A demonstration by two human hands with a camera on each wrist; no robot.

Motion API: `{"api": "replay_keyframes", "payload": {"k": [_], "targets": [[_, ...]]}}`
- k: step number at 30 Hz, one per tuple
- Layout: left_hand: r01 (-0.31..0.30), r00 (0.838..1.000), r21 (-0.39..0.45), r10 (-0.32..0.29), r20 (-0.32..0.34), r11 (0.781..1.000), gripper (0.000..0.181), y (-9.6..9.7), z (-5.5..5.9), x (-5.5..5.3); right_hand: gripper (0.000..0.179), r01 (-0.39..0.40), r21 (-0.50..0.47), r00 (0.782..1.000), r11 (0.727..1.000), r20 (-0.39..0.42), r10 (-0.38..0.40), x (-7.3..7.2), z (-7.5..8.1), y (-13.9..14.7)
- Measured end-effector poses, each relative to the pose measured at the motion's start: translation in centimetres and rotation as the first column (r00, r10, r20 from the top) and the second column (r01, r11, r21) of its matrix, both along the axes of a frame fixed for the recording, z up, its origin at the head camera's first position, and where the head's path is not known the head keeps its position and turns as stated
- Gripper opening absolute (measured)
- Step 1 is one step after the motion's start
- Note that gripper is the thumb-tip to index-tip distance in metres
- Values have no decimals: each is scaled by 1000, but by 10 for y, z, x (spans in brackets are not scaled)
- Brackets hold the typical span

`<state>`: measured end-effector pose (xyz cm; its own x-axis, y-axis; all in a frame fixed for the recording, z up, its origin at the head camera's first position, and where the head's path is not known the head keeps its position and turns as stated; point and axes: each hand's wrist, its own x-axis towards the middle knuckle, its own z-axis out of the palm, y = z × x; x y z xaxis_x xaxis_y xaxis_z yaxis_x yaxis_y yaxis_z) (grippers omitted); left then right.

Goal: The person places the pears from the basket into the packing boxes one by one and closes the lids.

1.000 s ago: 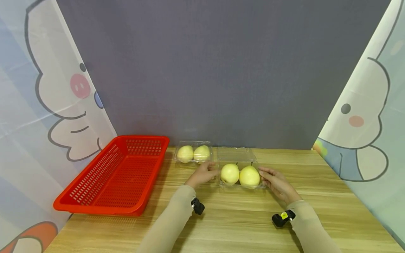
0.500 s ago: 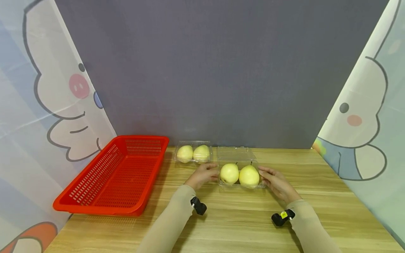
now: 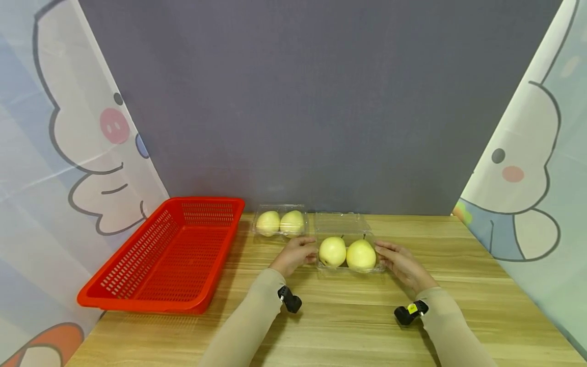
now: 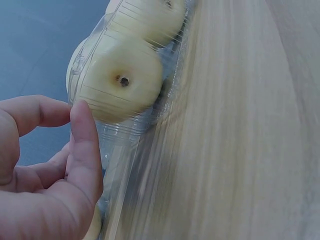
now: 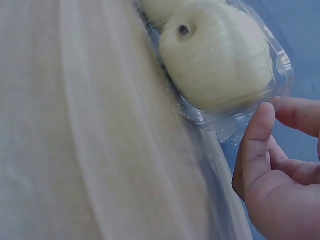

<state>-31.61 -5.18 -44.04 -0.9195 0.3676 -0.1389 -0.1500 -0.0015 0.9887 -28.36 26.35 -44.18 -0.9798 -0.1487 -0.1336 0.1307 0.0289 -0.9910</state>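
A clear plastic clamshell box [image 3: 321, 266] holds two yellow pears [image 3: 361, 255], side by side, with its hinged lid [image 3: 341, 222] folded back behind them. At the box's left end, my left hand [image 3: 295, 255] pinches the rim between thumb and index finger [image 4: 47, 111]. My right hand [image 3: 403, 265] pinches the opposite end, and the right wrist view shows its thumb [image 5: 261, 125] against the plastic edge. A closed clear box [image 3: 279, 233] with two more pears [image 3: 268, 223] stands behind my left hand.
On the left of the wooden table [image 3: 339, 326] stands a red perforated plastic basket [image 3: 208, 275]. A dark grey backdrop [image 3: 321, 112] rises along the table's back edge. Cartoon-printed curtains [image 3: 518, 204] flank both sides.
My left fingers straighten slightly along the box's left end after the first earlier frame. The box, pears and right hand stay practically where they were.
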Motion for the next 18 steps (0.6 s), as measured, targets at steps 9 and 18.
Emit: {"api": "replay_keyframes", "payload": {"k": [9,18], "targets": [[-15,1000,4,15,2,1000,54,0,-1,0,61,32,-27,999,999,-22,-32,-16,10,-1],[-15,1000,19,15,11,1000,55,2,-1,2,64,-5,91,1000,996,-18,6,-30,14,-2]]}}
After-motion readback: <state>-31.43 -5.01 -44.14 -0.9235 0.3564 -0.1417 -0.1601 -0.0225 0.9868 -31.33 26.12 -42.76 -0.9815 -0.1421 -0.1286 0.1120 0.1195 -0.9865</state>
